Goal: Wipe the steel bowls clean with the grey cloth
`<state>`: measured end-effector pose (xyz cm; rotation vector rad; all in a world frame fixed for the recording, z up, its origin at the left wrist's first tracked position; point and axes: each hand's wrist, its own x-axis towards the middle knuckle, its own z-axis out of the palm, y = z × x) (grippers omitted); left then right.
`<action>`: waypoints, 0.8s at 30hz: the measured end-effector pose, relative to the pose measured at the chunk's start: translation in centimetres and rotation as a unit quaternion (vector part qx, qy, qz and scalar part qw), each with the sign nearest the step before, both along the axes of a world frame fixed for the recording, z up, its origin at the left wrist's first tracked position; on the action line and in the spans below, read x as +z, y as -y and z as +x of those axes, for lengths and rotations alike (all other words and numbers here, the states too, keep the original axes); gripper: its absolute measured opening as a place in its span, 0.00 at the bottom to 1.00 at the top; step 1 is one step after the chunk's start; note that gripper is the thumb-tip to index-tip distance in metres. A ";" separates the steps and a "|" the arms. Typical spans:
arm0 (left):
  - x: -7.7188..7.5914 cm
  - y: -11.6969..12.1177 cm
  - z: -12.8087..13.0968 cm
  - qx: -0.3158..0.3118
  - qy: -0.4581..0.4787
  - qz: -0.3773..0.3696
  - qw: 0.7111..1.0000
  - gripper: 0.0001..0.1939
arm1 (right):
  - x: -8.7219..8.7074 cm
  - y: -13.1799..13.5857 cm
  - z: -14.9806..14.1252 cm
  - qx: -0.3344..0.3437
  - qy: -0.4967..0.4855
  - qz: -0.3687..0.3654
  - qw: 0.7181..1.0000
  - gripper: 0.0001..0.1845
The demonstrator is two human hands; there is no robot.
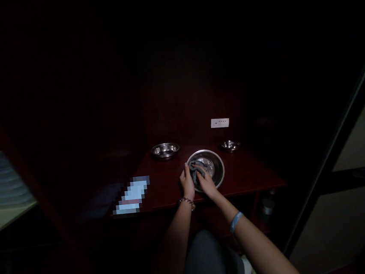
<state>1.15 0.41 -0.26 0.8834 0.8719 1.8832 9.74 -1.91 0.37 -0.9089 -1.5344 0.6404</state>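
A stainless steel bowl (218,168) tilts towards me at the front of the dark red shelf (238,177). At its left side, my left hand (188,183) is closed on the rim. My right hand (208,186) reaches over the near edge, its fingers pressed on a bunched grey cloth (198,168) against the inside wall. A thin orange streak shows on the cloth. Part of the bowl's near rim is hidden behind my hands.
A shallow steel dish (165,150) sits back left, and a smaller steel dish (230,145) back right. A white socket panel (220,123) is on the rear wall. Left, a blurred bright rectangle (132,195) lies beside the shelf. A jar-like object (267,206) stands below right.
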 end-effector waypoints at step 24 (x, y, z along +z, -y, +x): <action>0.1 0.1 0.4 0.011 0.017 -0.007 1.000 0.32 | 3.7 2.5 4.9 -0.151 -0.086 0.093 0.980 0.16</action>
